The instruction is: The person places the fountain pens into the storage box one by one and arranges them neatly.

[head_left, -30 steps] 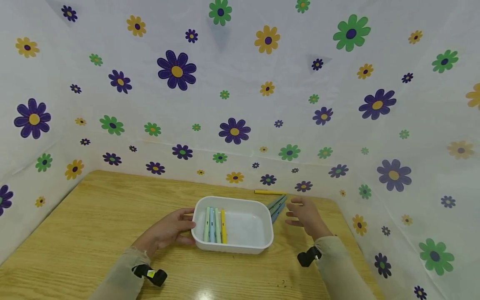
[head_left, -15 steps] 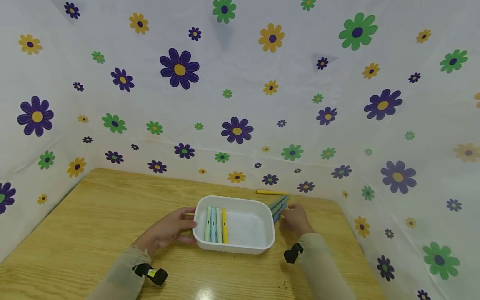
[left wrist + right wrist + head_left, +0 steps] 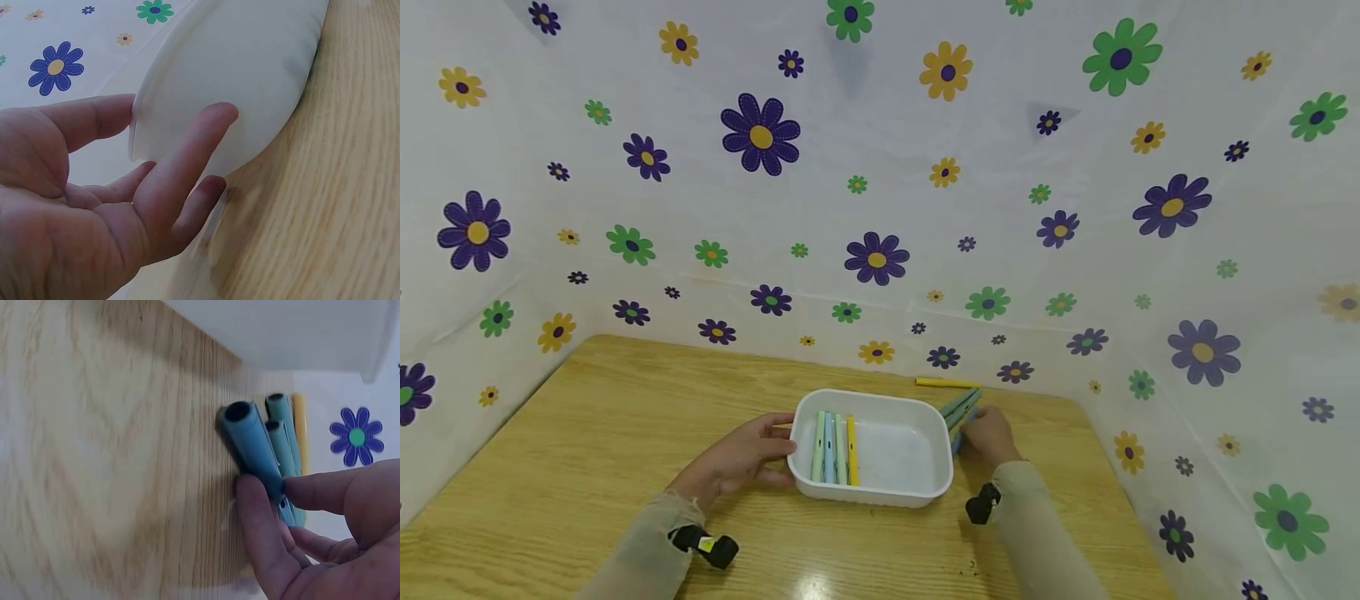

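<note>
A white plastic tray [image 3: 880, 497] holds a row of pens at its left end: two light green pens [image 3: 818, 450], a light blue pen [image 3: 830, 450] between them and a yellow pen [image 3: 853, 454]. At the tray's left end my left hand [image 3: 737, 458] touches the rim and outer wall with extended fingers. Beyond the right end, my right hand [image 3: 991, 435] pinches a blue pen [image 3: 253, 447] between thumb and fingers, close over the table. Right beside it lie two green pens [image 3: 284, 450], partly hidden by the blue pen and the fingers.
Another yellow pen [image 3: 946, 383] lies at the table's back edge, by the flowered curtain [image 3: 790, 208] that encloses the back and sides. Dark crumbs [image 3: 968, 568] dot the wooden table [image 3: 647, 400] near the front right.
My right hand has moved left and in to the pens beside the tray, and its fingers have closed on the blue pen. My left hand stays at the tray.
</note>
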The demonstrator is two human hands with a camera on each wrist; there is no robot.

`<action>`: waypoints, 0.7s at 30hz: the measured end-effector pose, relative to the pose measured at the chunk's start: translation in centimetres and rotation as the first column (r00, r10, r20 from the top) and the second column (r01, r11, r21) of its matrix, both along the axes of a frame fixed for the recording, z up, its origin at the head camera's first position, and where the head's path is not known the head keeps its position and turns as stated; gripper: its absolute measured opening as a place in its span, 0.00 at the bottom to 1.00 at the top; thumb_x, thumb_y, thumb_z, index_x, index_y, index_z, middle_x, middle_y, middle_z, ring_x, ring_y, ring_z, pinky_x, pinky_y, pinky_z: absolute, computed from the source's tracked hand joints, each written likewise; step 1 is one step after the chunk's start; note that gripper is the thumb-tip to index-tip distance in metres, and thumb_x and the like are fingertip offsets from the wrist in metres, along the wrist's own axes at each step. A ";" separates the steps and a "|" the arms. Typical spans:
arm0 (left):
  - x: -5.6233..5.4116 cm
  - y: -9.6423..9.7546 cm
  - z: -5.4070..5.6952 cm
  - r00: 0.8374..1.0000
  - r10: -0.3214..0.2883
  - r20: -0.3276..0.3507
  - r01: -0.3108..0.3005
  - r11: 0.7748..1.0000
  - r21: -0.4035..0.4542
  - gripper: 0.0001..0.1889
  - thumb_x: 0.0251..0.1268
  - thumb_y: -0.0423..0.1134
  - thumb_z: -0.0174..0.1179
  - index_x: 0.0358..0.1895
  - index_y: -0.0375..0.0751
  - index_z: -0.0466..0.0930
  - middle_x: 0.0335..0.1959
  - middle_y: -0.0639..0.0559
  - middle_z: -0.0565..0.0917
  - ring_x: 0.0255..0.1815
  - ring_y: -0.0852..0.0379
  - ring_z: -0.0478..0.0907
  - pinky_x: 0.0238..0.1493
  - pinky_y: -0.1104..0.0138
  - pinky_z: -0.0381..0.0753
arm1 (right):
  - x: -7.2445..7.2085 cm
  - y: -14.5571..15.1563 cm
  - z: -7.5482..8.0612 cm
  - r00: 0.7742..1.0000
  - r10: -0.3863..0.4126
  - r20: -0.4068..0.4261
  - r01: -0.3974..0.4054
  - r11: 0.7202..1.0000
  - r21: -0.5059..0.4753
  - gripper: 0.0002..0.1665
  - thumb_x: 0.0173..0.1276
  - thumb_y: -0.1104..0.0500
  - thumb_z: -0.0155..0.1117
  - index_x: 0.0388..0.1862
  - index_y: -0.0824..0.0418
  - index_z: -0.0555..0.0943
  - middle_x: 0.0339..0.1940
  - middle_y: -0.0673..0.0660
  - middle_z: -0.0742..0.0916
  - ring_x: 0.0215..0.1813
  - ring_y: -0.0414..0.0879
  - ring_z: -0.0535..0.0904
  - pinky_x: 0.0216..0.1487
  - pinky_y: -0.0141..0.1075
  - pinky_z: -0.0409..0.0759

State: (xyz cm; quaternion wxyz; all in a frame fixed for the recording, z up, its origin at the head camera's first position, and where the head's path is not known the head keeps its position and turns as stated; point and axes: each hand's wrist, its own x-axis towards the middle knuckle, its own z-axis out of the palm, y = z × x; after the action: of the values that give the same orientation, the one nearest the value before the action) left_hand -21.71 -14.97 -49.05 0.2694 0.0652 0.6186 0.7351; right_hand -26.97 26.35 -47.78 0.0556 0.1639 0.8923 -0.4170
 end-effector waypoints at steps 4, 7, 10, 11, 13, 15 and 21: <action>-0.1 0.0 -0.1 1.000 -0.002 -0.002 0.002 1.000 0.002 0.36 0.77 0.32 0.58 0.81 0.32 0.51 0.74 0.24 0.64 0.60 0.39 0.81 0.54 0.46 0.88 | 0.7 1.2 0.3 0.999 -0.019 0.046 0.022 0.997 -0.068 0.32 0.72 0.68 0.60 0.69 0.82 0.64 0.57 0.78 0.77 0.44 0.58 0.86 0.43 0.43 0.91; -0.1 0.0 -0.2 1.000 -0.010 -0.014 0.010 1.000 0.005 0.36 0.77 0.32 0.57 0.81 0.32 0.50 0.74 0.24 0.63 0.59 0.39 0.81 0.54 0.46 0.88 | 1.4 2.5 0.4 0.998 -0.005 0.059 0.010 0.997 -0.073 0.30 0.72 0.68 0.60 0.68 0.82 0.66 0.54 0.76 0.79 0.39 0.54 0.86 0.38 0.40 0.91; -0.2 0.0 -0.2 1.000 -0.016 -0.024 0.016 1.000 0.007 0.36 0.78 0.31 0.57 0.81 0.32 0.50 0.75 0.24 0.62 0.60 0.38 0.81 0.54 0.46 0.88 | 2.3 3.8 0.8 0.998 0.022 0.062 -0.019 0.998 -0.060 0.26 0.73 0.68 0.60 0.65 0.82 0.69 0.51 0.75 0.80 0.38 0.52 0.86 0.37 0.41 0.91; -0.2 0.0 -0.2 1.000 -0.016 -0.023 0.016 1.000 0.007 0.36 0.78 0.31 0.57 0.81 0.32 0.50 0.75 0.24 0.62 0.60 0.38 0.81 0.54 0.47 0.88 | 2.7 4.2 0.8 0.998 0.024 0.066 -0.020 0.998 -0.063 0.26 0.73 0.69 0.60 0.65 0.82 0.69 0.51 0.75 0.80 0.38 0.52 0.86 0.37 0.42 0.91; -0.2 0.1 -0.3 1.000 -0.015 -0.022 0.016 1.000 0.010 0.36 0.77 0.31 0.57 0.81 0.32 0.50 0.75 0.24 0.62 0.60 0.38 0.81 0.54 0.47 0.88 | 3.4 5.2 1.0 0.997 0.027 0.079 -0.020 0.996 -0.086 0.26 0.74 0.69 0.59 0.67 0.81 0.68 0.52 0.75 0.80 0.39 0.53 0.86 0.38 0.43 0.91; -0.2 0.1 -0.3 1.000 -0.012 -0.018 0.012 1.000 0.010 0.37 0.77 0.31 0.57 0.81 0.32 0.50 0.75 0.24 0.62 0.60 0.39 0.81 0.54 0.47 0.88 | 4.1 6.0 1.1 0.995 0.027 0.092 -0.016 0.993 -0.116 0.28 0.75 0.69 0.58 0.68 0.81 0.66 0.52 0.75 0.80 0.40 0.54 0.86 0.39 0.45 0.91; -0.2 0.0 -0.4 1.000 -0.005 -0.004 0.005 1.000 0.008 0.37 0.77 0.32 0.58 0.81 0.32 0.49 0.75 0.24 0.62 0.59 0.41 0.81 0.54 0.47 0.88 | 5.9 7.7 1.4 0.996 0.026 0.088 -0.014 0.991 -0.132 0.27 0.76 0.67 0.59 0.67 0.81 0.66 0.46 0.71 0.82 0.37 0.52 0.85 0.37 0.46 0.91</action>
State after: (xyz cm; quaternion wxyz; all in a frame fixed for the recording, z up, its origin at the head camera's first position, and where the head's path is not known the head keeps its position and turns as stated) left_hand -21.94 -14.93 -49.46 0.2698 0.0695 0.6162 0.7367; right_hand -21.06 34.01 -46.38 0.1104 0.1696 0.8611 -0.4663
